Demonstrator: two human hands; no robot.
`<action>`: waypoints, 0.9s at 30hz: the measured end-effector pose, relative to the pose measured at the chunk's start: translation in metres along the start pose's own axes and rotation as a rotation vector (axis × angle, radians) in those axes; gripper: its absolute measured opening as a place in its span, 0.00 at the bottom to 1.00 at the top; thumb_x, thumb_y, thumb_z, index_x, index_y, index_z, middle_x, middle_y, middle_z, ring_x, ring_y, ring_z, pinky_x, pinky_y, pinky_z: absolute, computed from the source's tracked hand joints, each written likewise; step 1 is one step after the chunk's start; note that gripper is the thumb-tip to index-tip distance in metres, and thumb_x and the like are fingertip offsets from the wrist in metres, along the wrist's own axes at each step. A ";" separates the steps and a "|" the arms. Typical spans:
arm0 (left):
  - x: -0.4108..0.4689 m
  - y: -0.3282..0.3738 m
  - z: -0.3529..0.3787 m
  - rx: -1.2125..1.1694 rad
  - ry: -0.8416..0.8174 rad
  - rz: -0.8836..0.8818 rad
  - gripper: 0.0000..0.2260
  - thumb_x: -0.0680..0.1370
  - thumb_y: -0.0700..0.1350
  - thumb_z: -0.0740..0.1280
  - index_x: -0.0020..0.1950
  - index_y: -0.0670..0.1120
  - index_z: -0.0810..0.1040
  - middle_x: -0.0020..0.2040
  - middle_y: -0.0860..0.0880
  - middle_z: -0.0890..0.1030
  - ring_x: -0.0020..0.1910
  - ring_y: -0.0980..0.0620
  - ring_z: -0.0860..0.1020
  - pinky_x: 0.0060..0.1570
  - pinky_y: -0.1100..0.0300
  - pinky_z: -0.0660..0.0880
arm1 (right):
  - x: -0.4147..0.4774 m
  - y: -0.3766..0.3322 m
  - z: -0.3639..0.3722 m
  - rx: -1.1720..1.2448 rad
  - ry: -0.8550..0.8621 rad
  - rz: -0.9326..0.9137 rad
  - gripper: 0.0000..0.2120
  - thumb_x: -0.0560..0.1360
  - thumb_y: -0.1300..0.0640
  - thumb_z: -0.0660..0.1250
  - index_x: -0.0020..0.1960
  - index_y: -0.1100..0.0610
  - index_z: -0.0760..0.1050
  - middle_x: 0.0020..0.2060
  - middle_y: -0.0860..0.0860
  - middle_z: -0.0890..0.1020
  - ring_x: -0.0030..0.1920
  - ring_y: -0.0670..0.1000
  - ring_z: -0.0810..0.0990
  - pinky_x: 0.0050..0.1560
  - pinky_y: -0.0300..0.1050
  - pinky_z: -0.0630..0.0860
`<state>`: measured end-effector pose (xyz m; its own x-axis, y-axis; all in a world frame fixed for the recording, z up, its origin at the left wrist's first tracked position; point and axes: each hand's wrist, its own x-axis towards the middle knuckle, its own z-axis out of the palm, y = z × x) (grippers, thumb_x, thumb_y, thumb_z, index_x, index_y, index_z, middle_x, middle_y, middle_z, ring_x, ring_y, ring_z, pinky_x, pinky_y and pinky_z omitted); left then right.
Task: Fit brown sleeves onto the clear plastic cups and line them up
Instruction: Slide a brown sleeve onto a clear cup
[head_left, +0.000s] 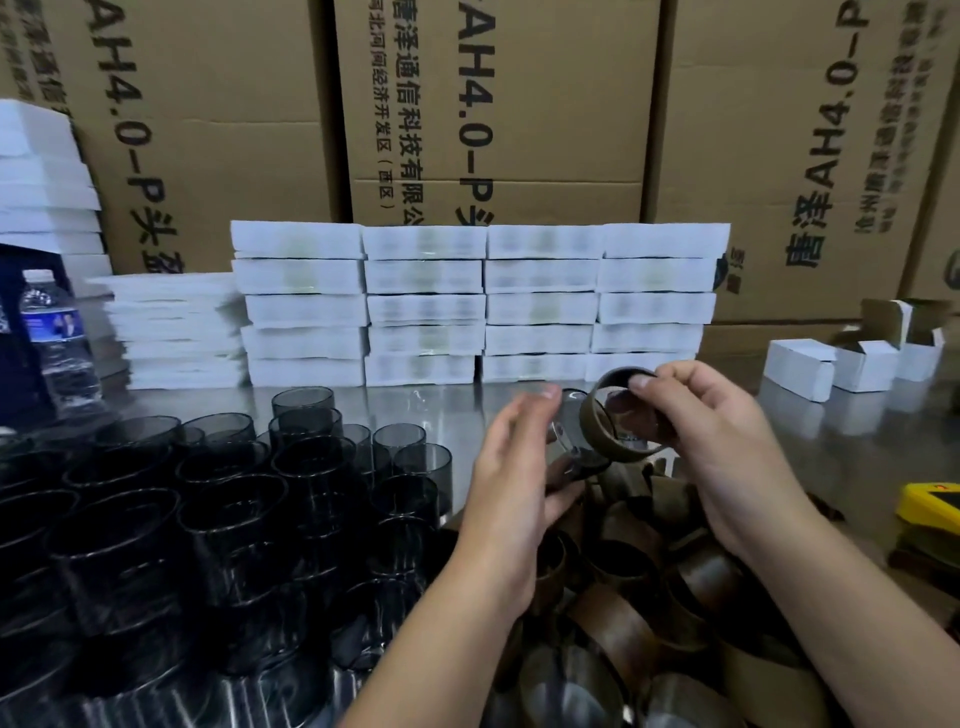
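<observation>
My right hand (711, 441) pinches a brown sleeve ring (597, 421) by its upper rim, held above the table. My left hand (519, 467) grips a clear plastic cup (569, 452), whose rim sits against the lower left edge of the sleeve. The cup is mostly hidden by my fingers and the sleeve. Below my hands lies a pile of loose brown sleeves (649, 597). A crowd of dark-tinted clear cups (234, 493) stands upright in rows on the left of the metal table (467, 405).
Stacks of white flat boxes (478, 306) line the back of the table, with big cardboard cartons (493, 104) behind. A water bottle (57, 338) stands at the left. Small white cartons (852, 364) sit at the right, and a yellow tool (930, 504) lies near the right edge.
</observation>
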<state>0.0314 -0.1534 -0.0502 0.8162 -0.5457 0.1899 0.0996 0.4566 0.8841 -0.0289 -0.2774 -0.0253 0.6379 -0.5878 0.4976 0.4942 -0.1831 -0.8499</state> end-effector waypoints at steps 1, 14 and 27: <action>-0.001 0.000 0.000 0.019 -0.016 -0.004 0.30 0.63 0.61 0.76 0.61 0.53 0.78 0.50 0.53 0.85 0.47 0.57 0.84 0.57 0.50 0.79 | 0.000 0.000 0.000 -0.020 0.001 -0.010 0.07 0.74 0.59 0.68 0.39 0.54 0.73 0.30 0.46 0.81 0.33 0.43 0.78 0.39 0.39 0.73; -0.004 -0.004 0.002 0.164 -0.088 0.056 0.58 0.47 0.61 0.82 0.75 0.59 0.61 0.64 0.49 0.78 0.61 0.51 0.79 0.64 0.50 0.73 | -0.010 -0.003 0.004 -0.201 -0.094 -0.125 0.10 0.74 0.58 0.68 0.36 0.55 0.69 0.25 0.44 0.69 0.27 0.44 0.65 0.26 0.34 0.63; -0.001 0.000 -0.002 0.009 -0.010 0.081 0.24 0.62 0.45 0.72 0.59 0.55 0.78 0.44 0.52 0.85 0.40 0.56 0.83 0.42 0.61 0.78 | -0.013 -0.001 0.001 -0.110 -0.148 -0.029 0.20 0.60 0.48 0.72 0.50 0.54 0.79 0.46 0.50 0.83 0.40 0.42 0.81 0.38 0.31 0.75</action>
<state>0.0316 -0.1519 -0.0514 0.8158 -0.5142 0.2648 0.0285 0.4929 0.8696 -0.0371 -0.2691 -0.0303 0.7085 -0.4603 0.5349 0.4507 -0.2881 -0.8449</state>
